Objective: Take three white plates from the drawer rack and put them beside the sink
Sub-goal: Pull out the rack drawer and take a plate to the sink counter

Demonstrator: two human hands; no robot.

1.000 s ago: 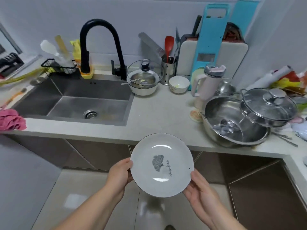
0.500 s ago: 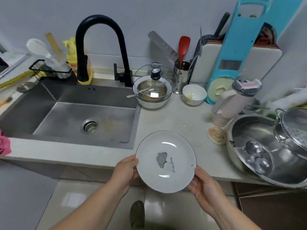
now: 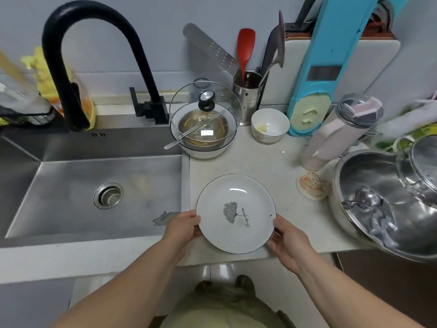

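The person holds a white plate (image 3: 236, 213) level over the counter's (image 3: 264, 166) front edge, just right of the sink (image 3: 94, 185). The left hand (image 3: 182, 229) and right hand (image 3: 287, 241) grip opposite rims, fingers curled underneath, likely so it lands flat on the bare patch short of the lidded bowl (image 3: 204, 131).

plate (image 3: 236, 213) held over counter (image 3: 255, 162) front edge, just right of sink (image 3: 71, 185) | lidded bowl (image 3: 204, 129) behind it at sink's back right corner | small bowl (image 3: 270, 125) right of that | steel basin (image 3: 387, 204) at counter's right edge
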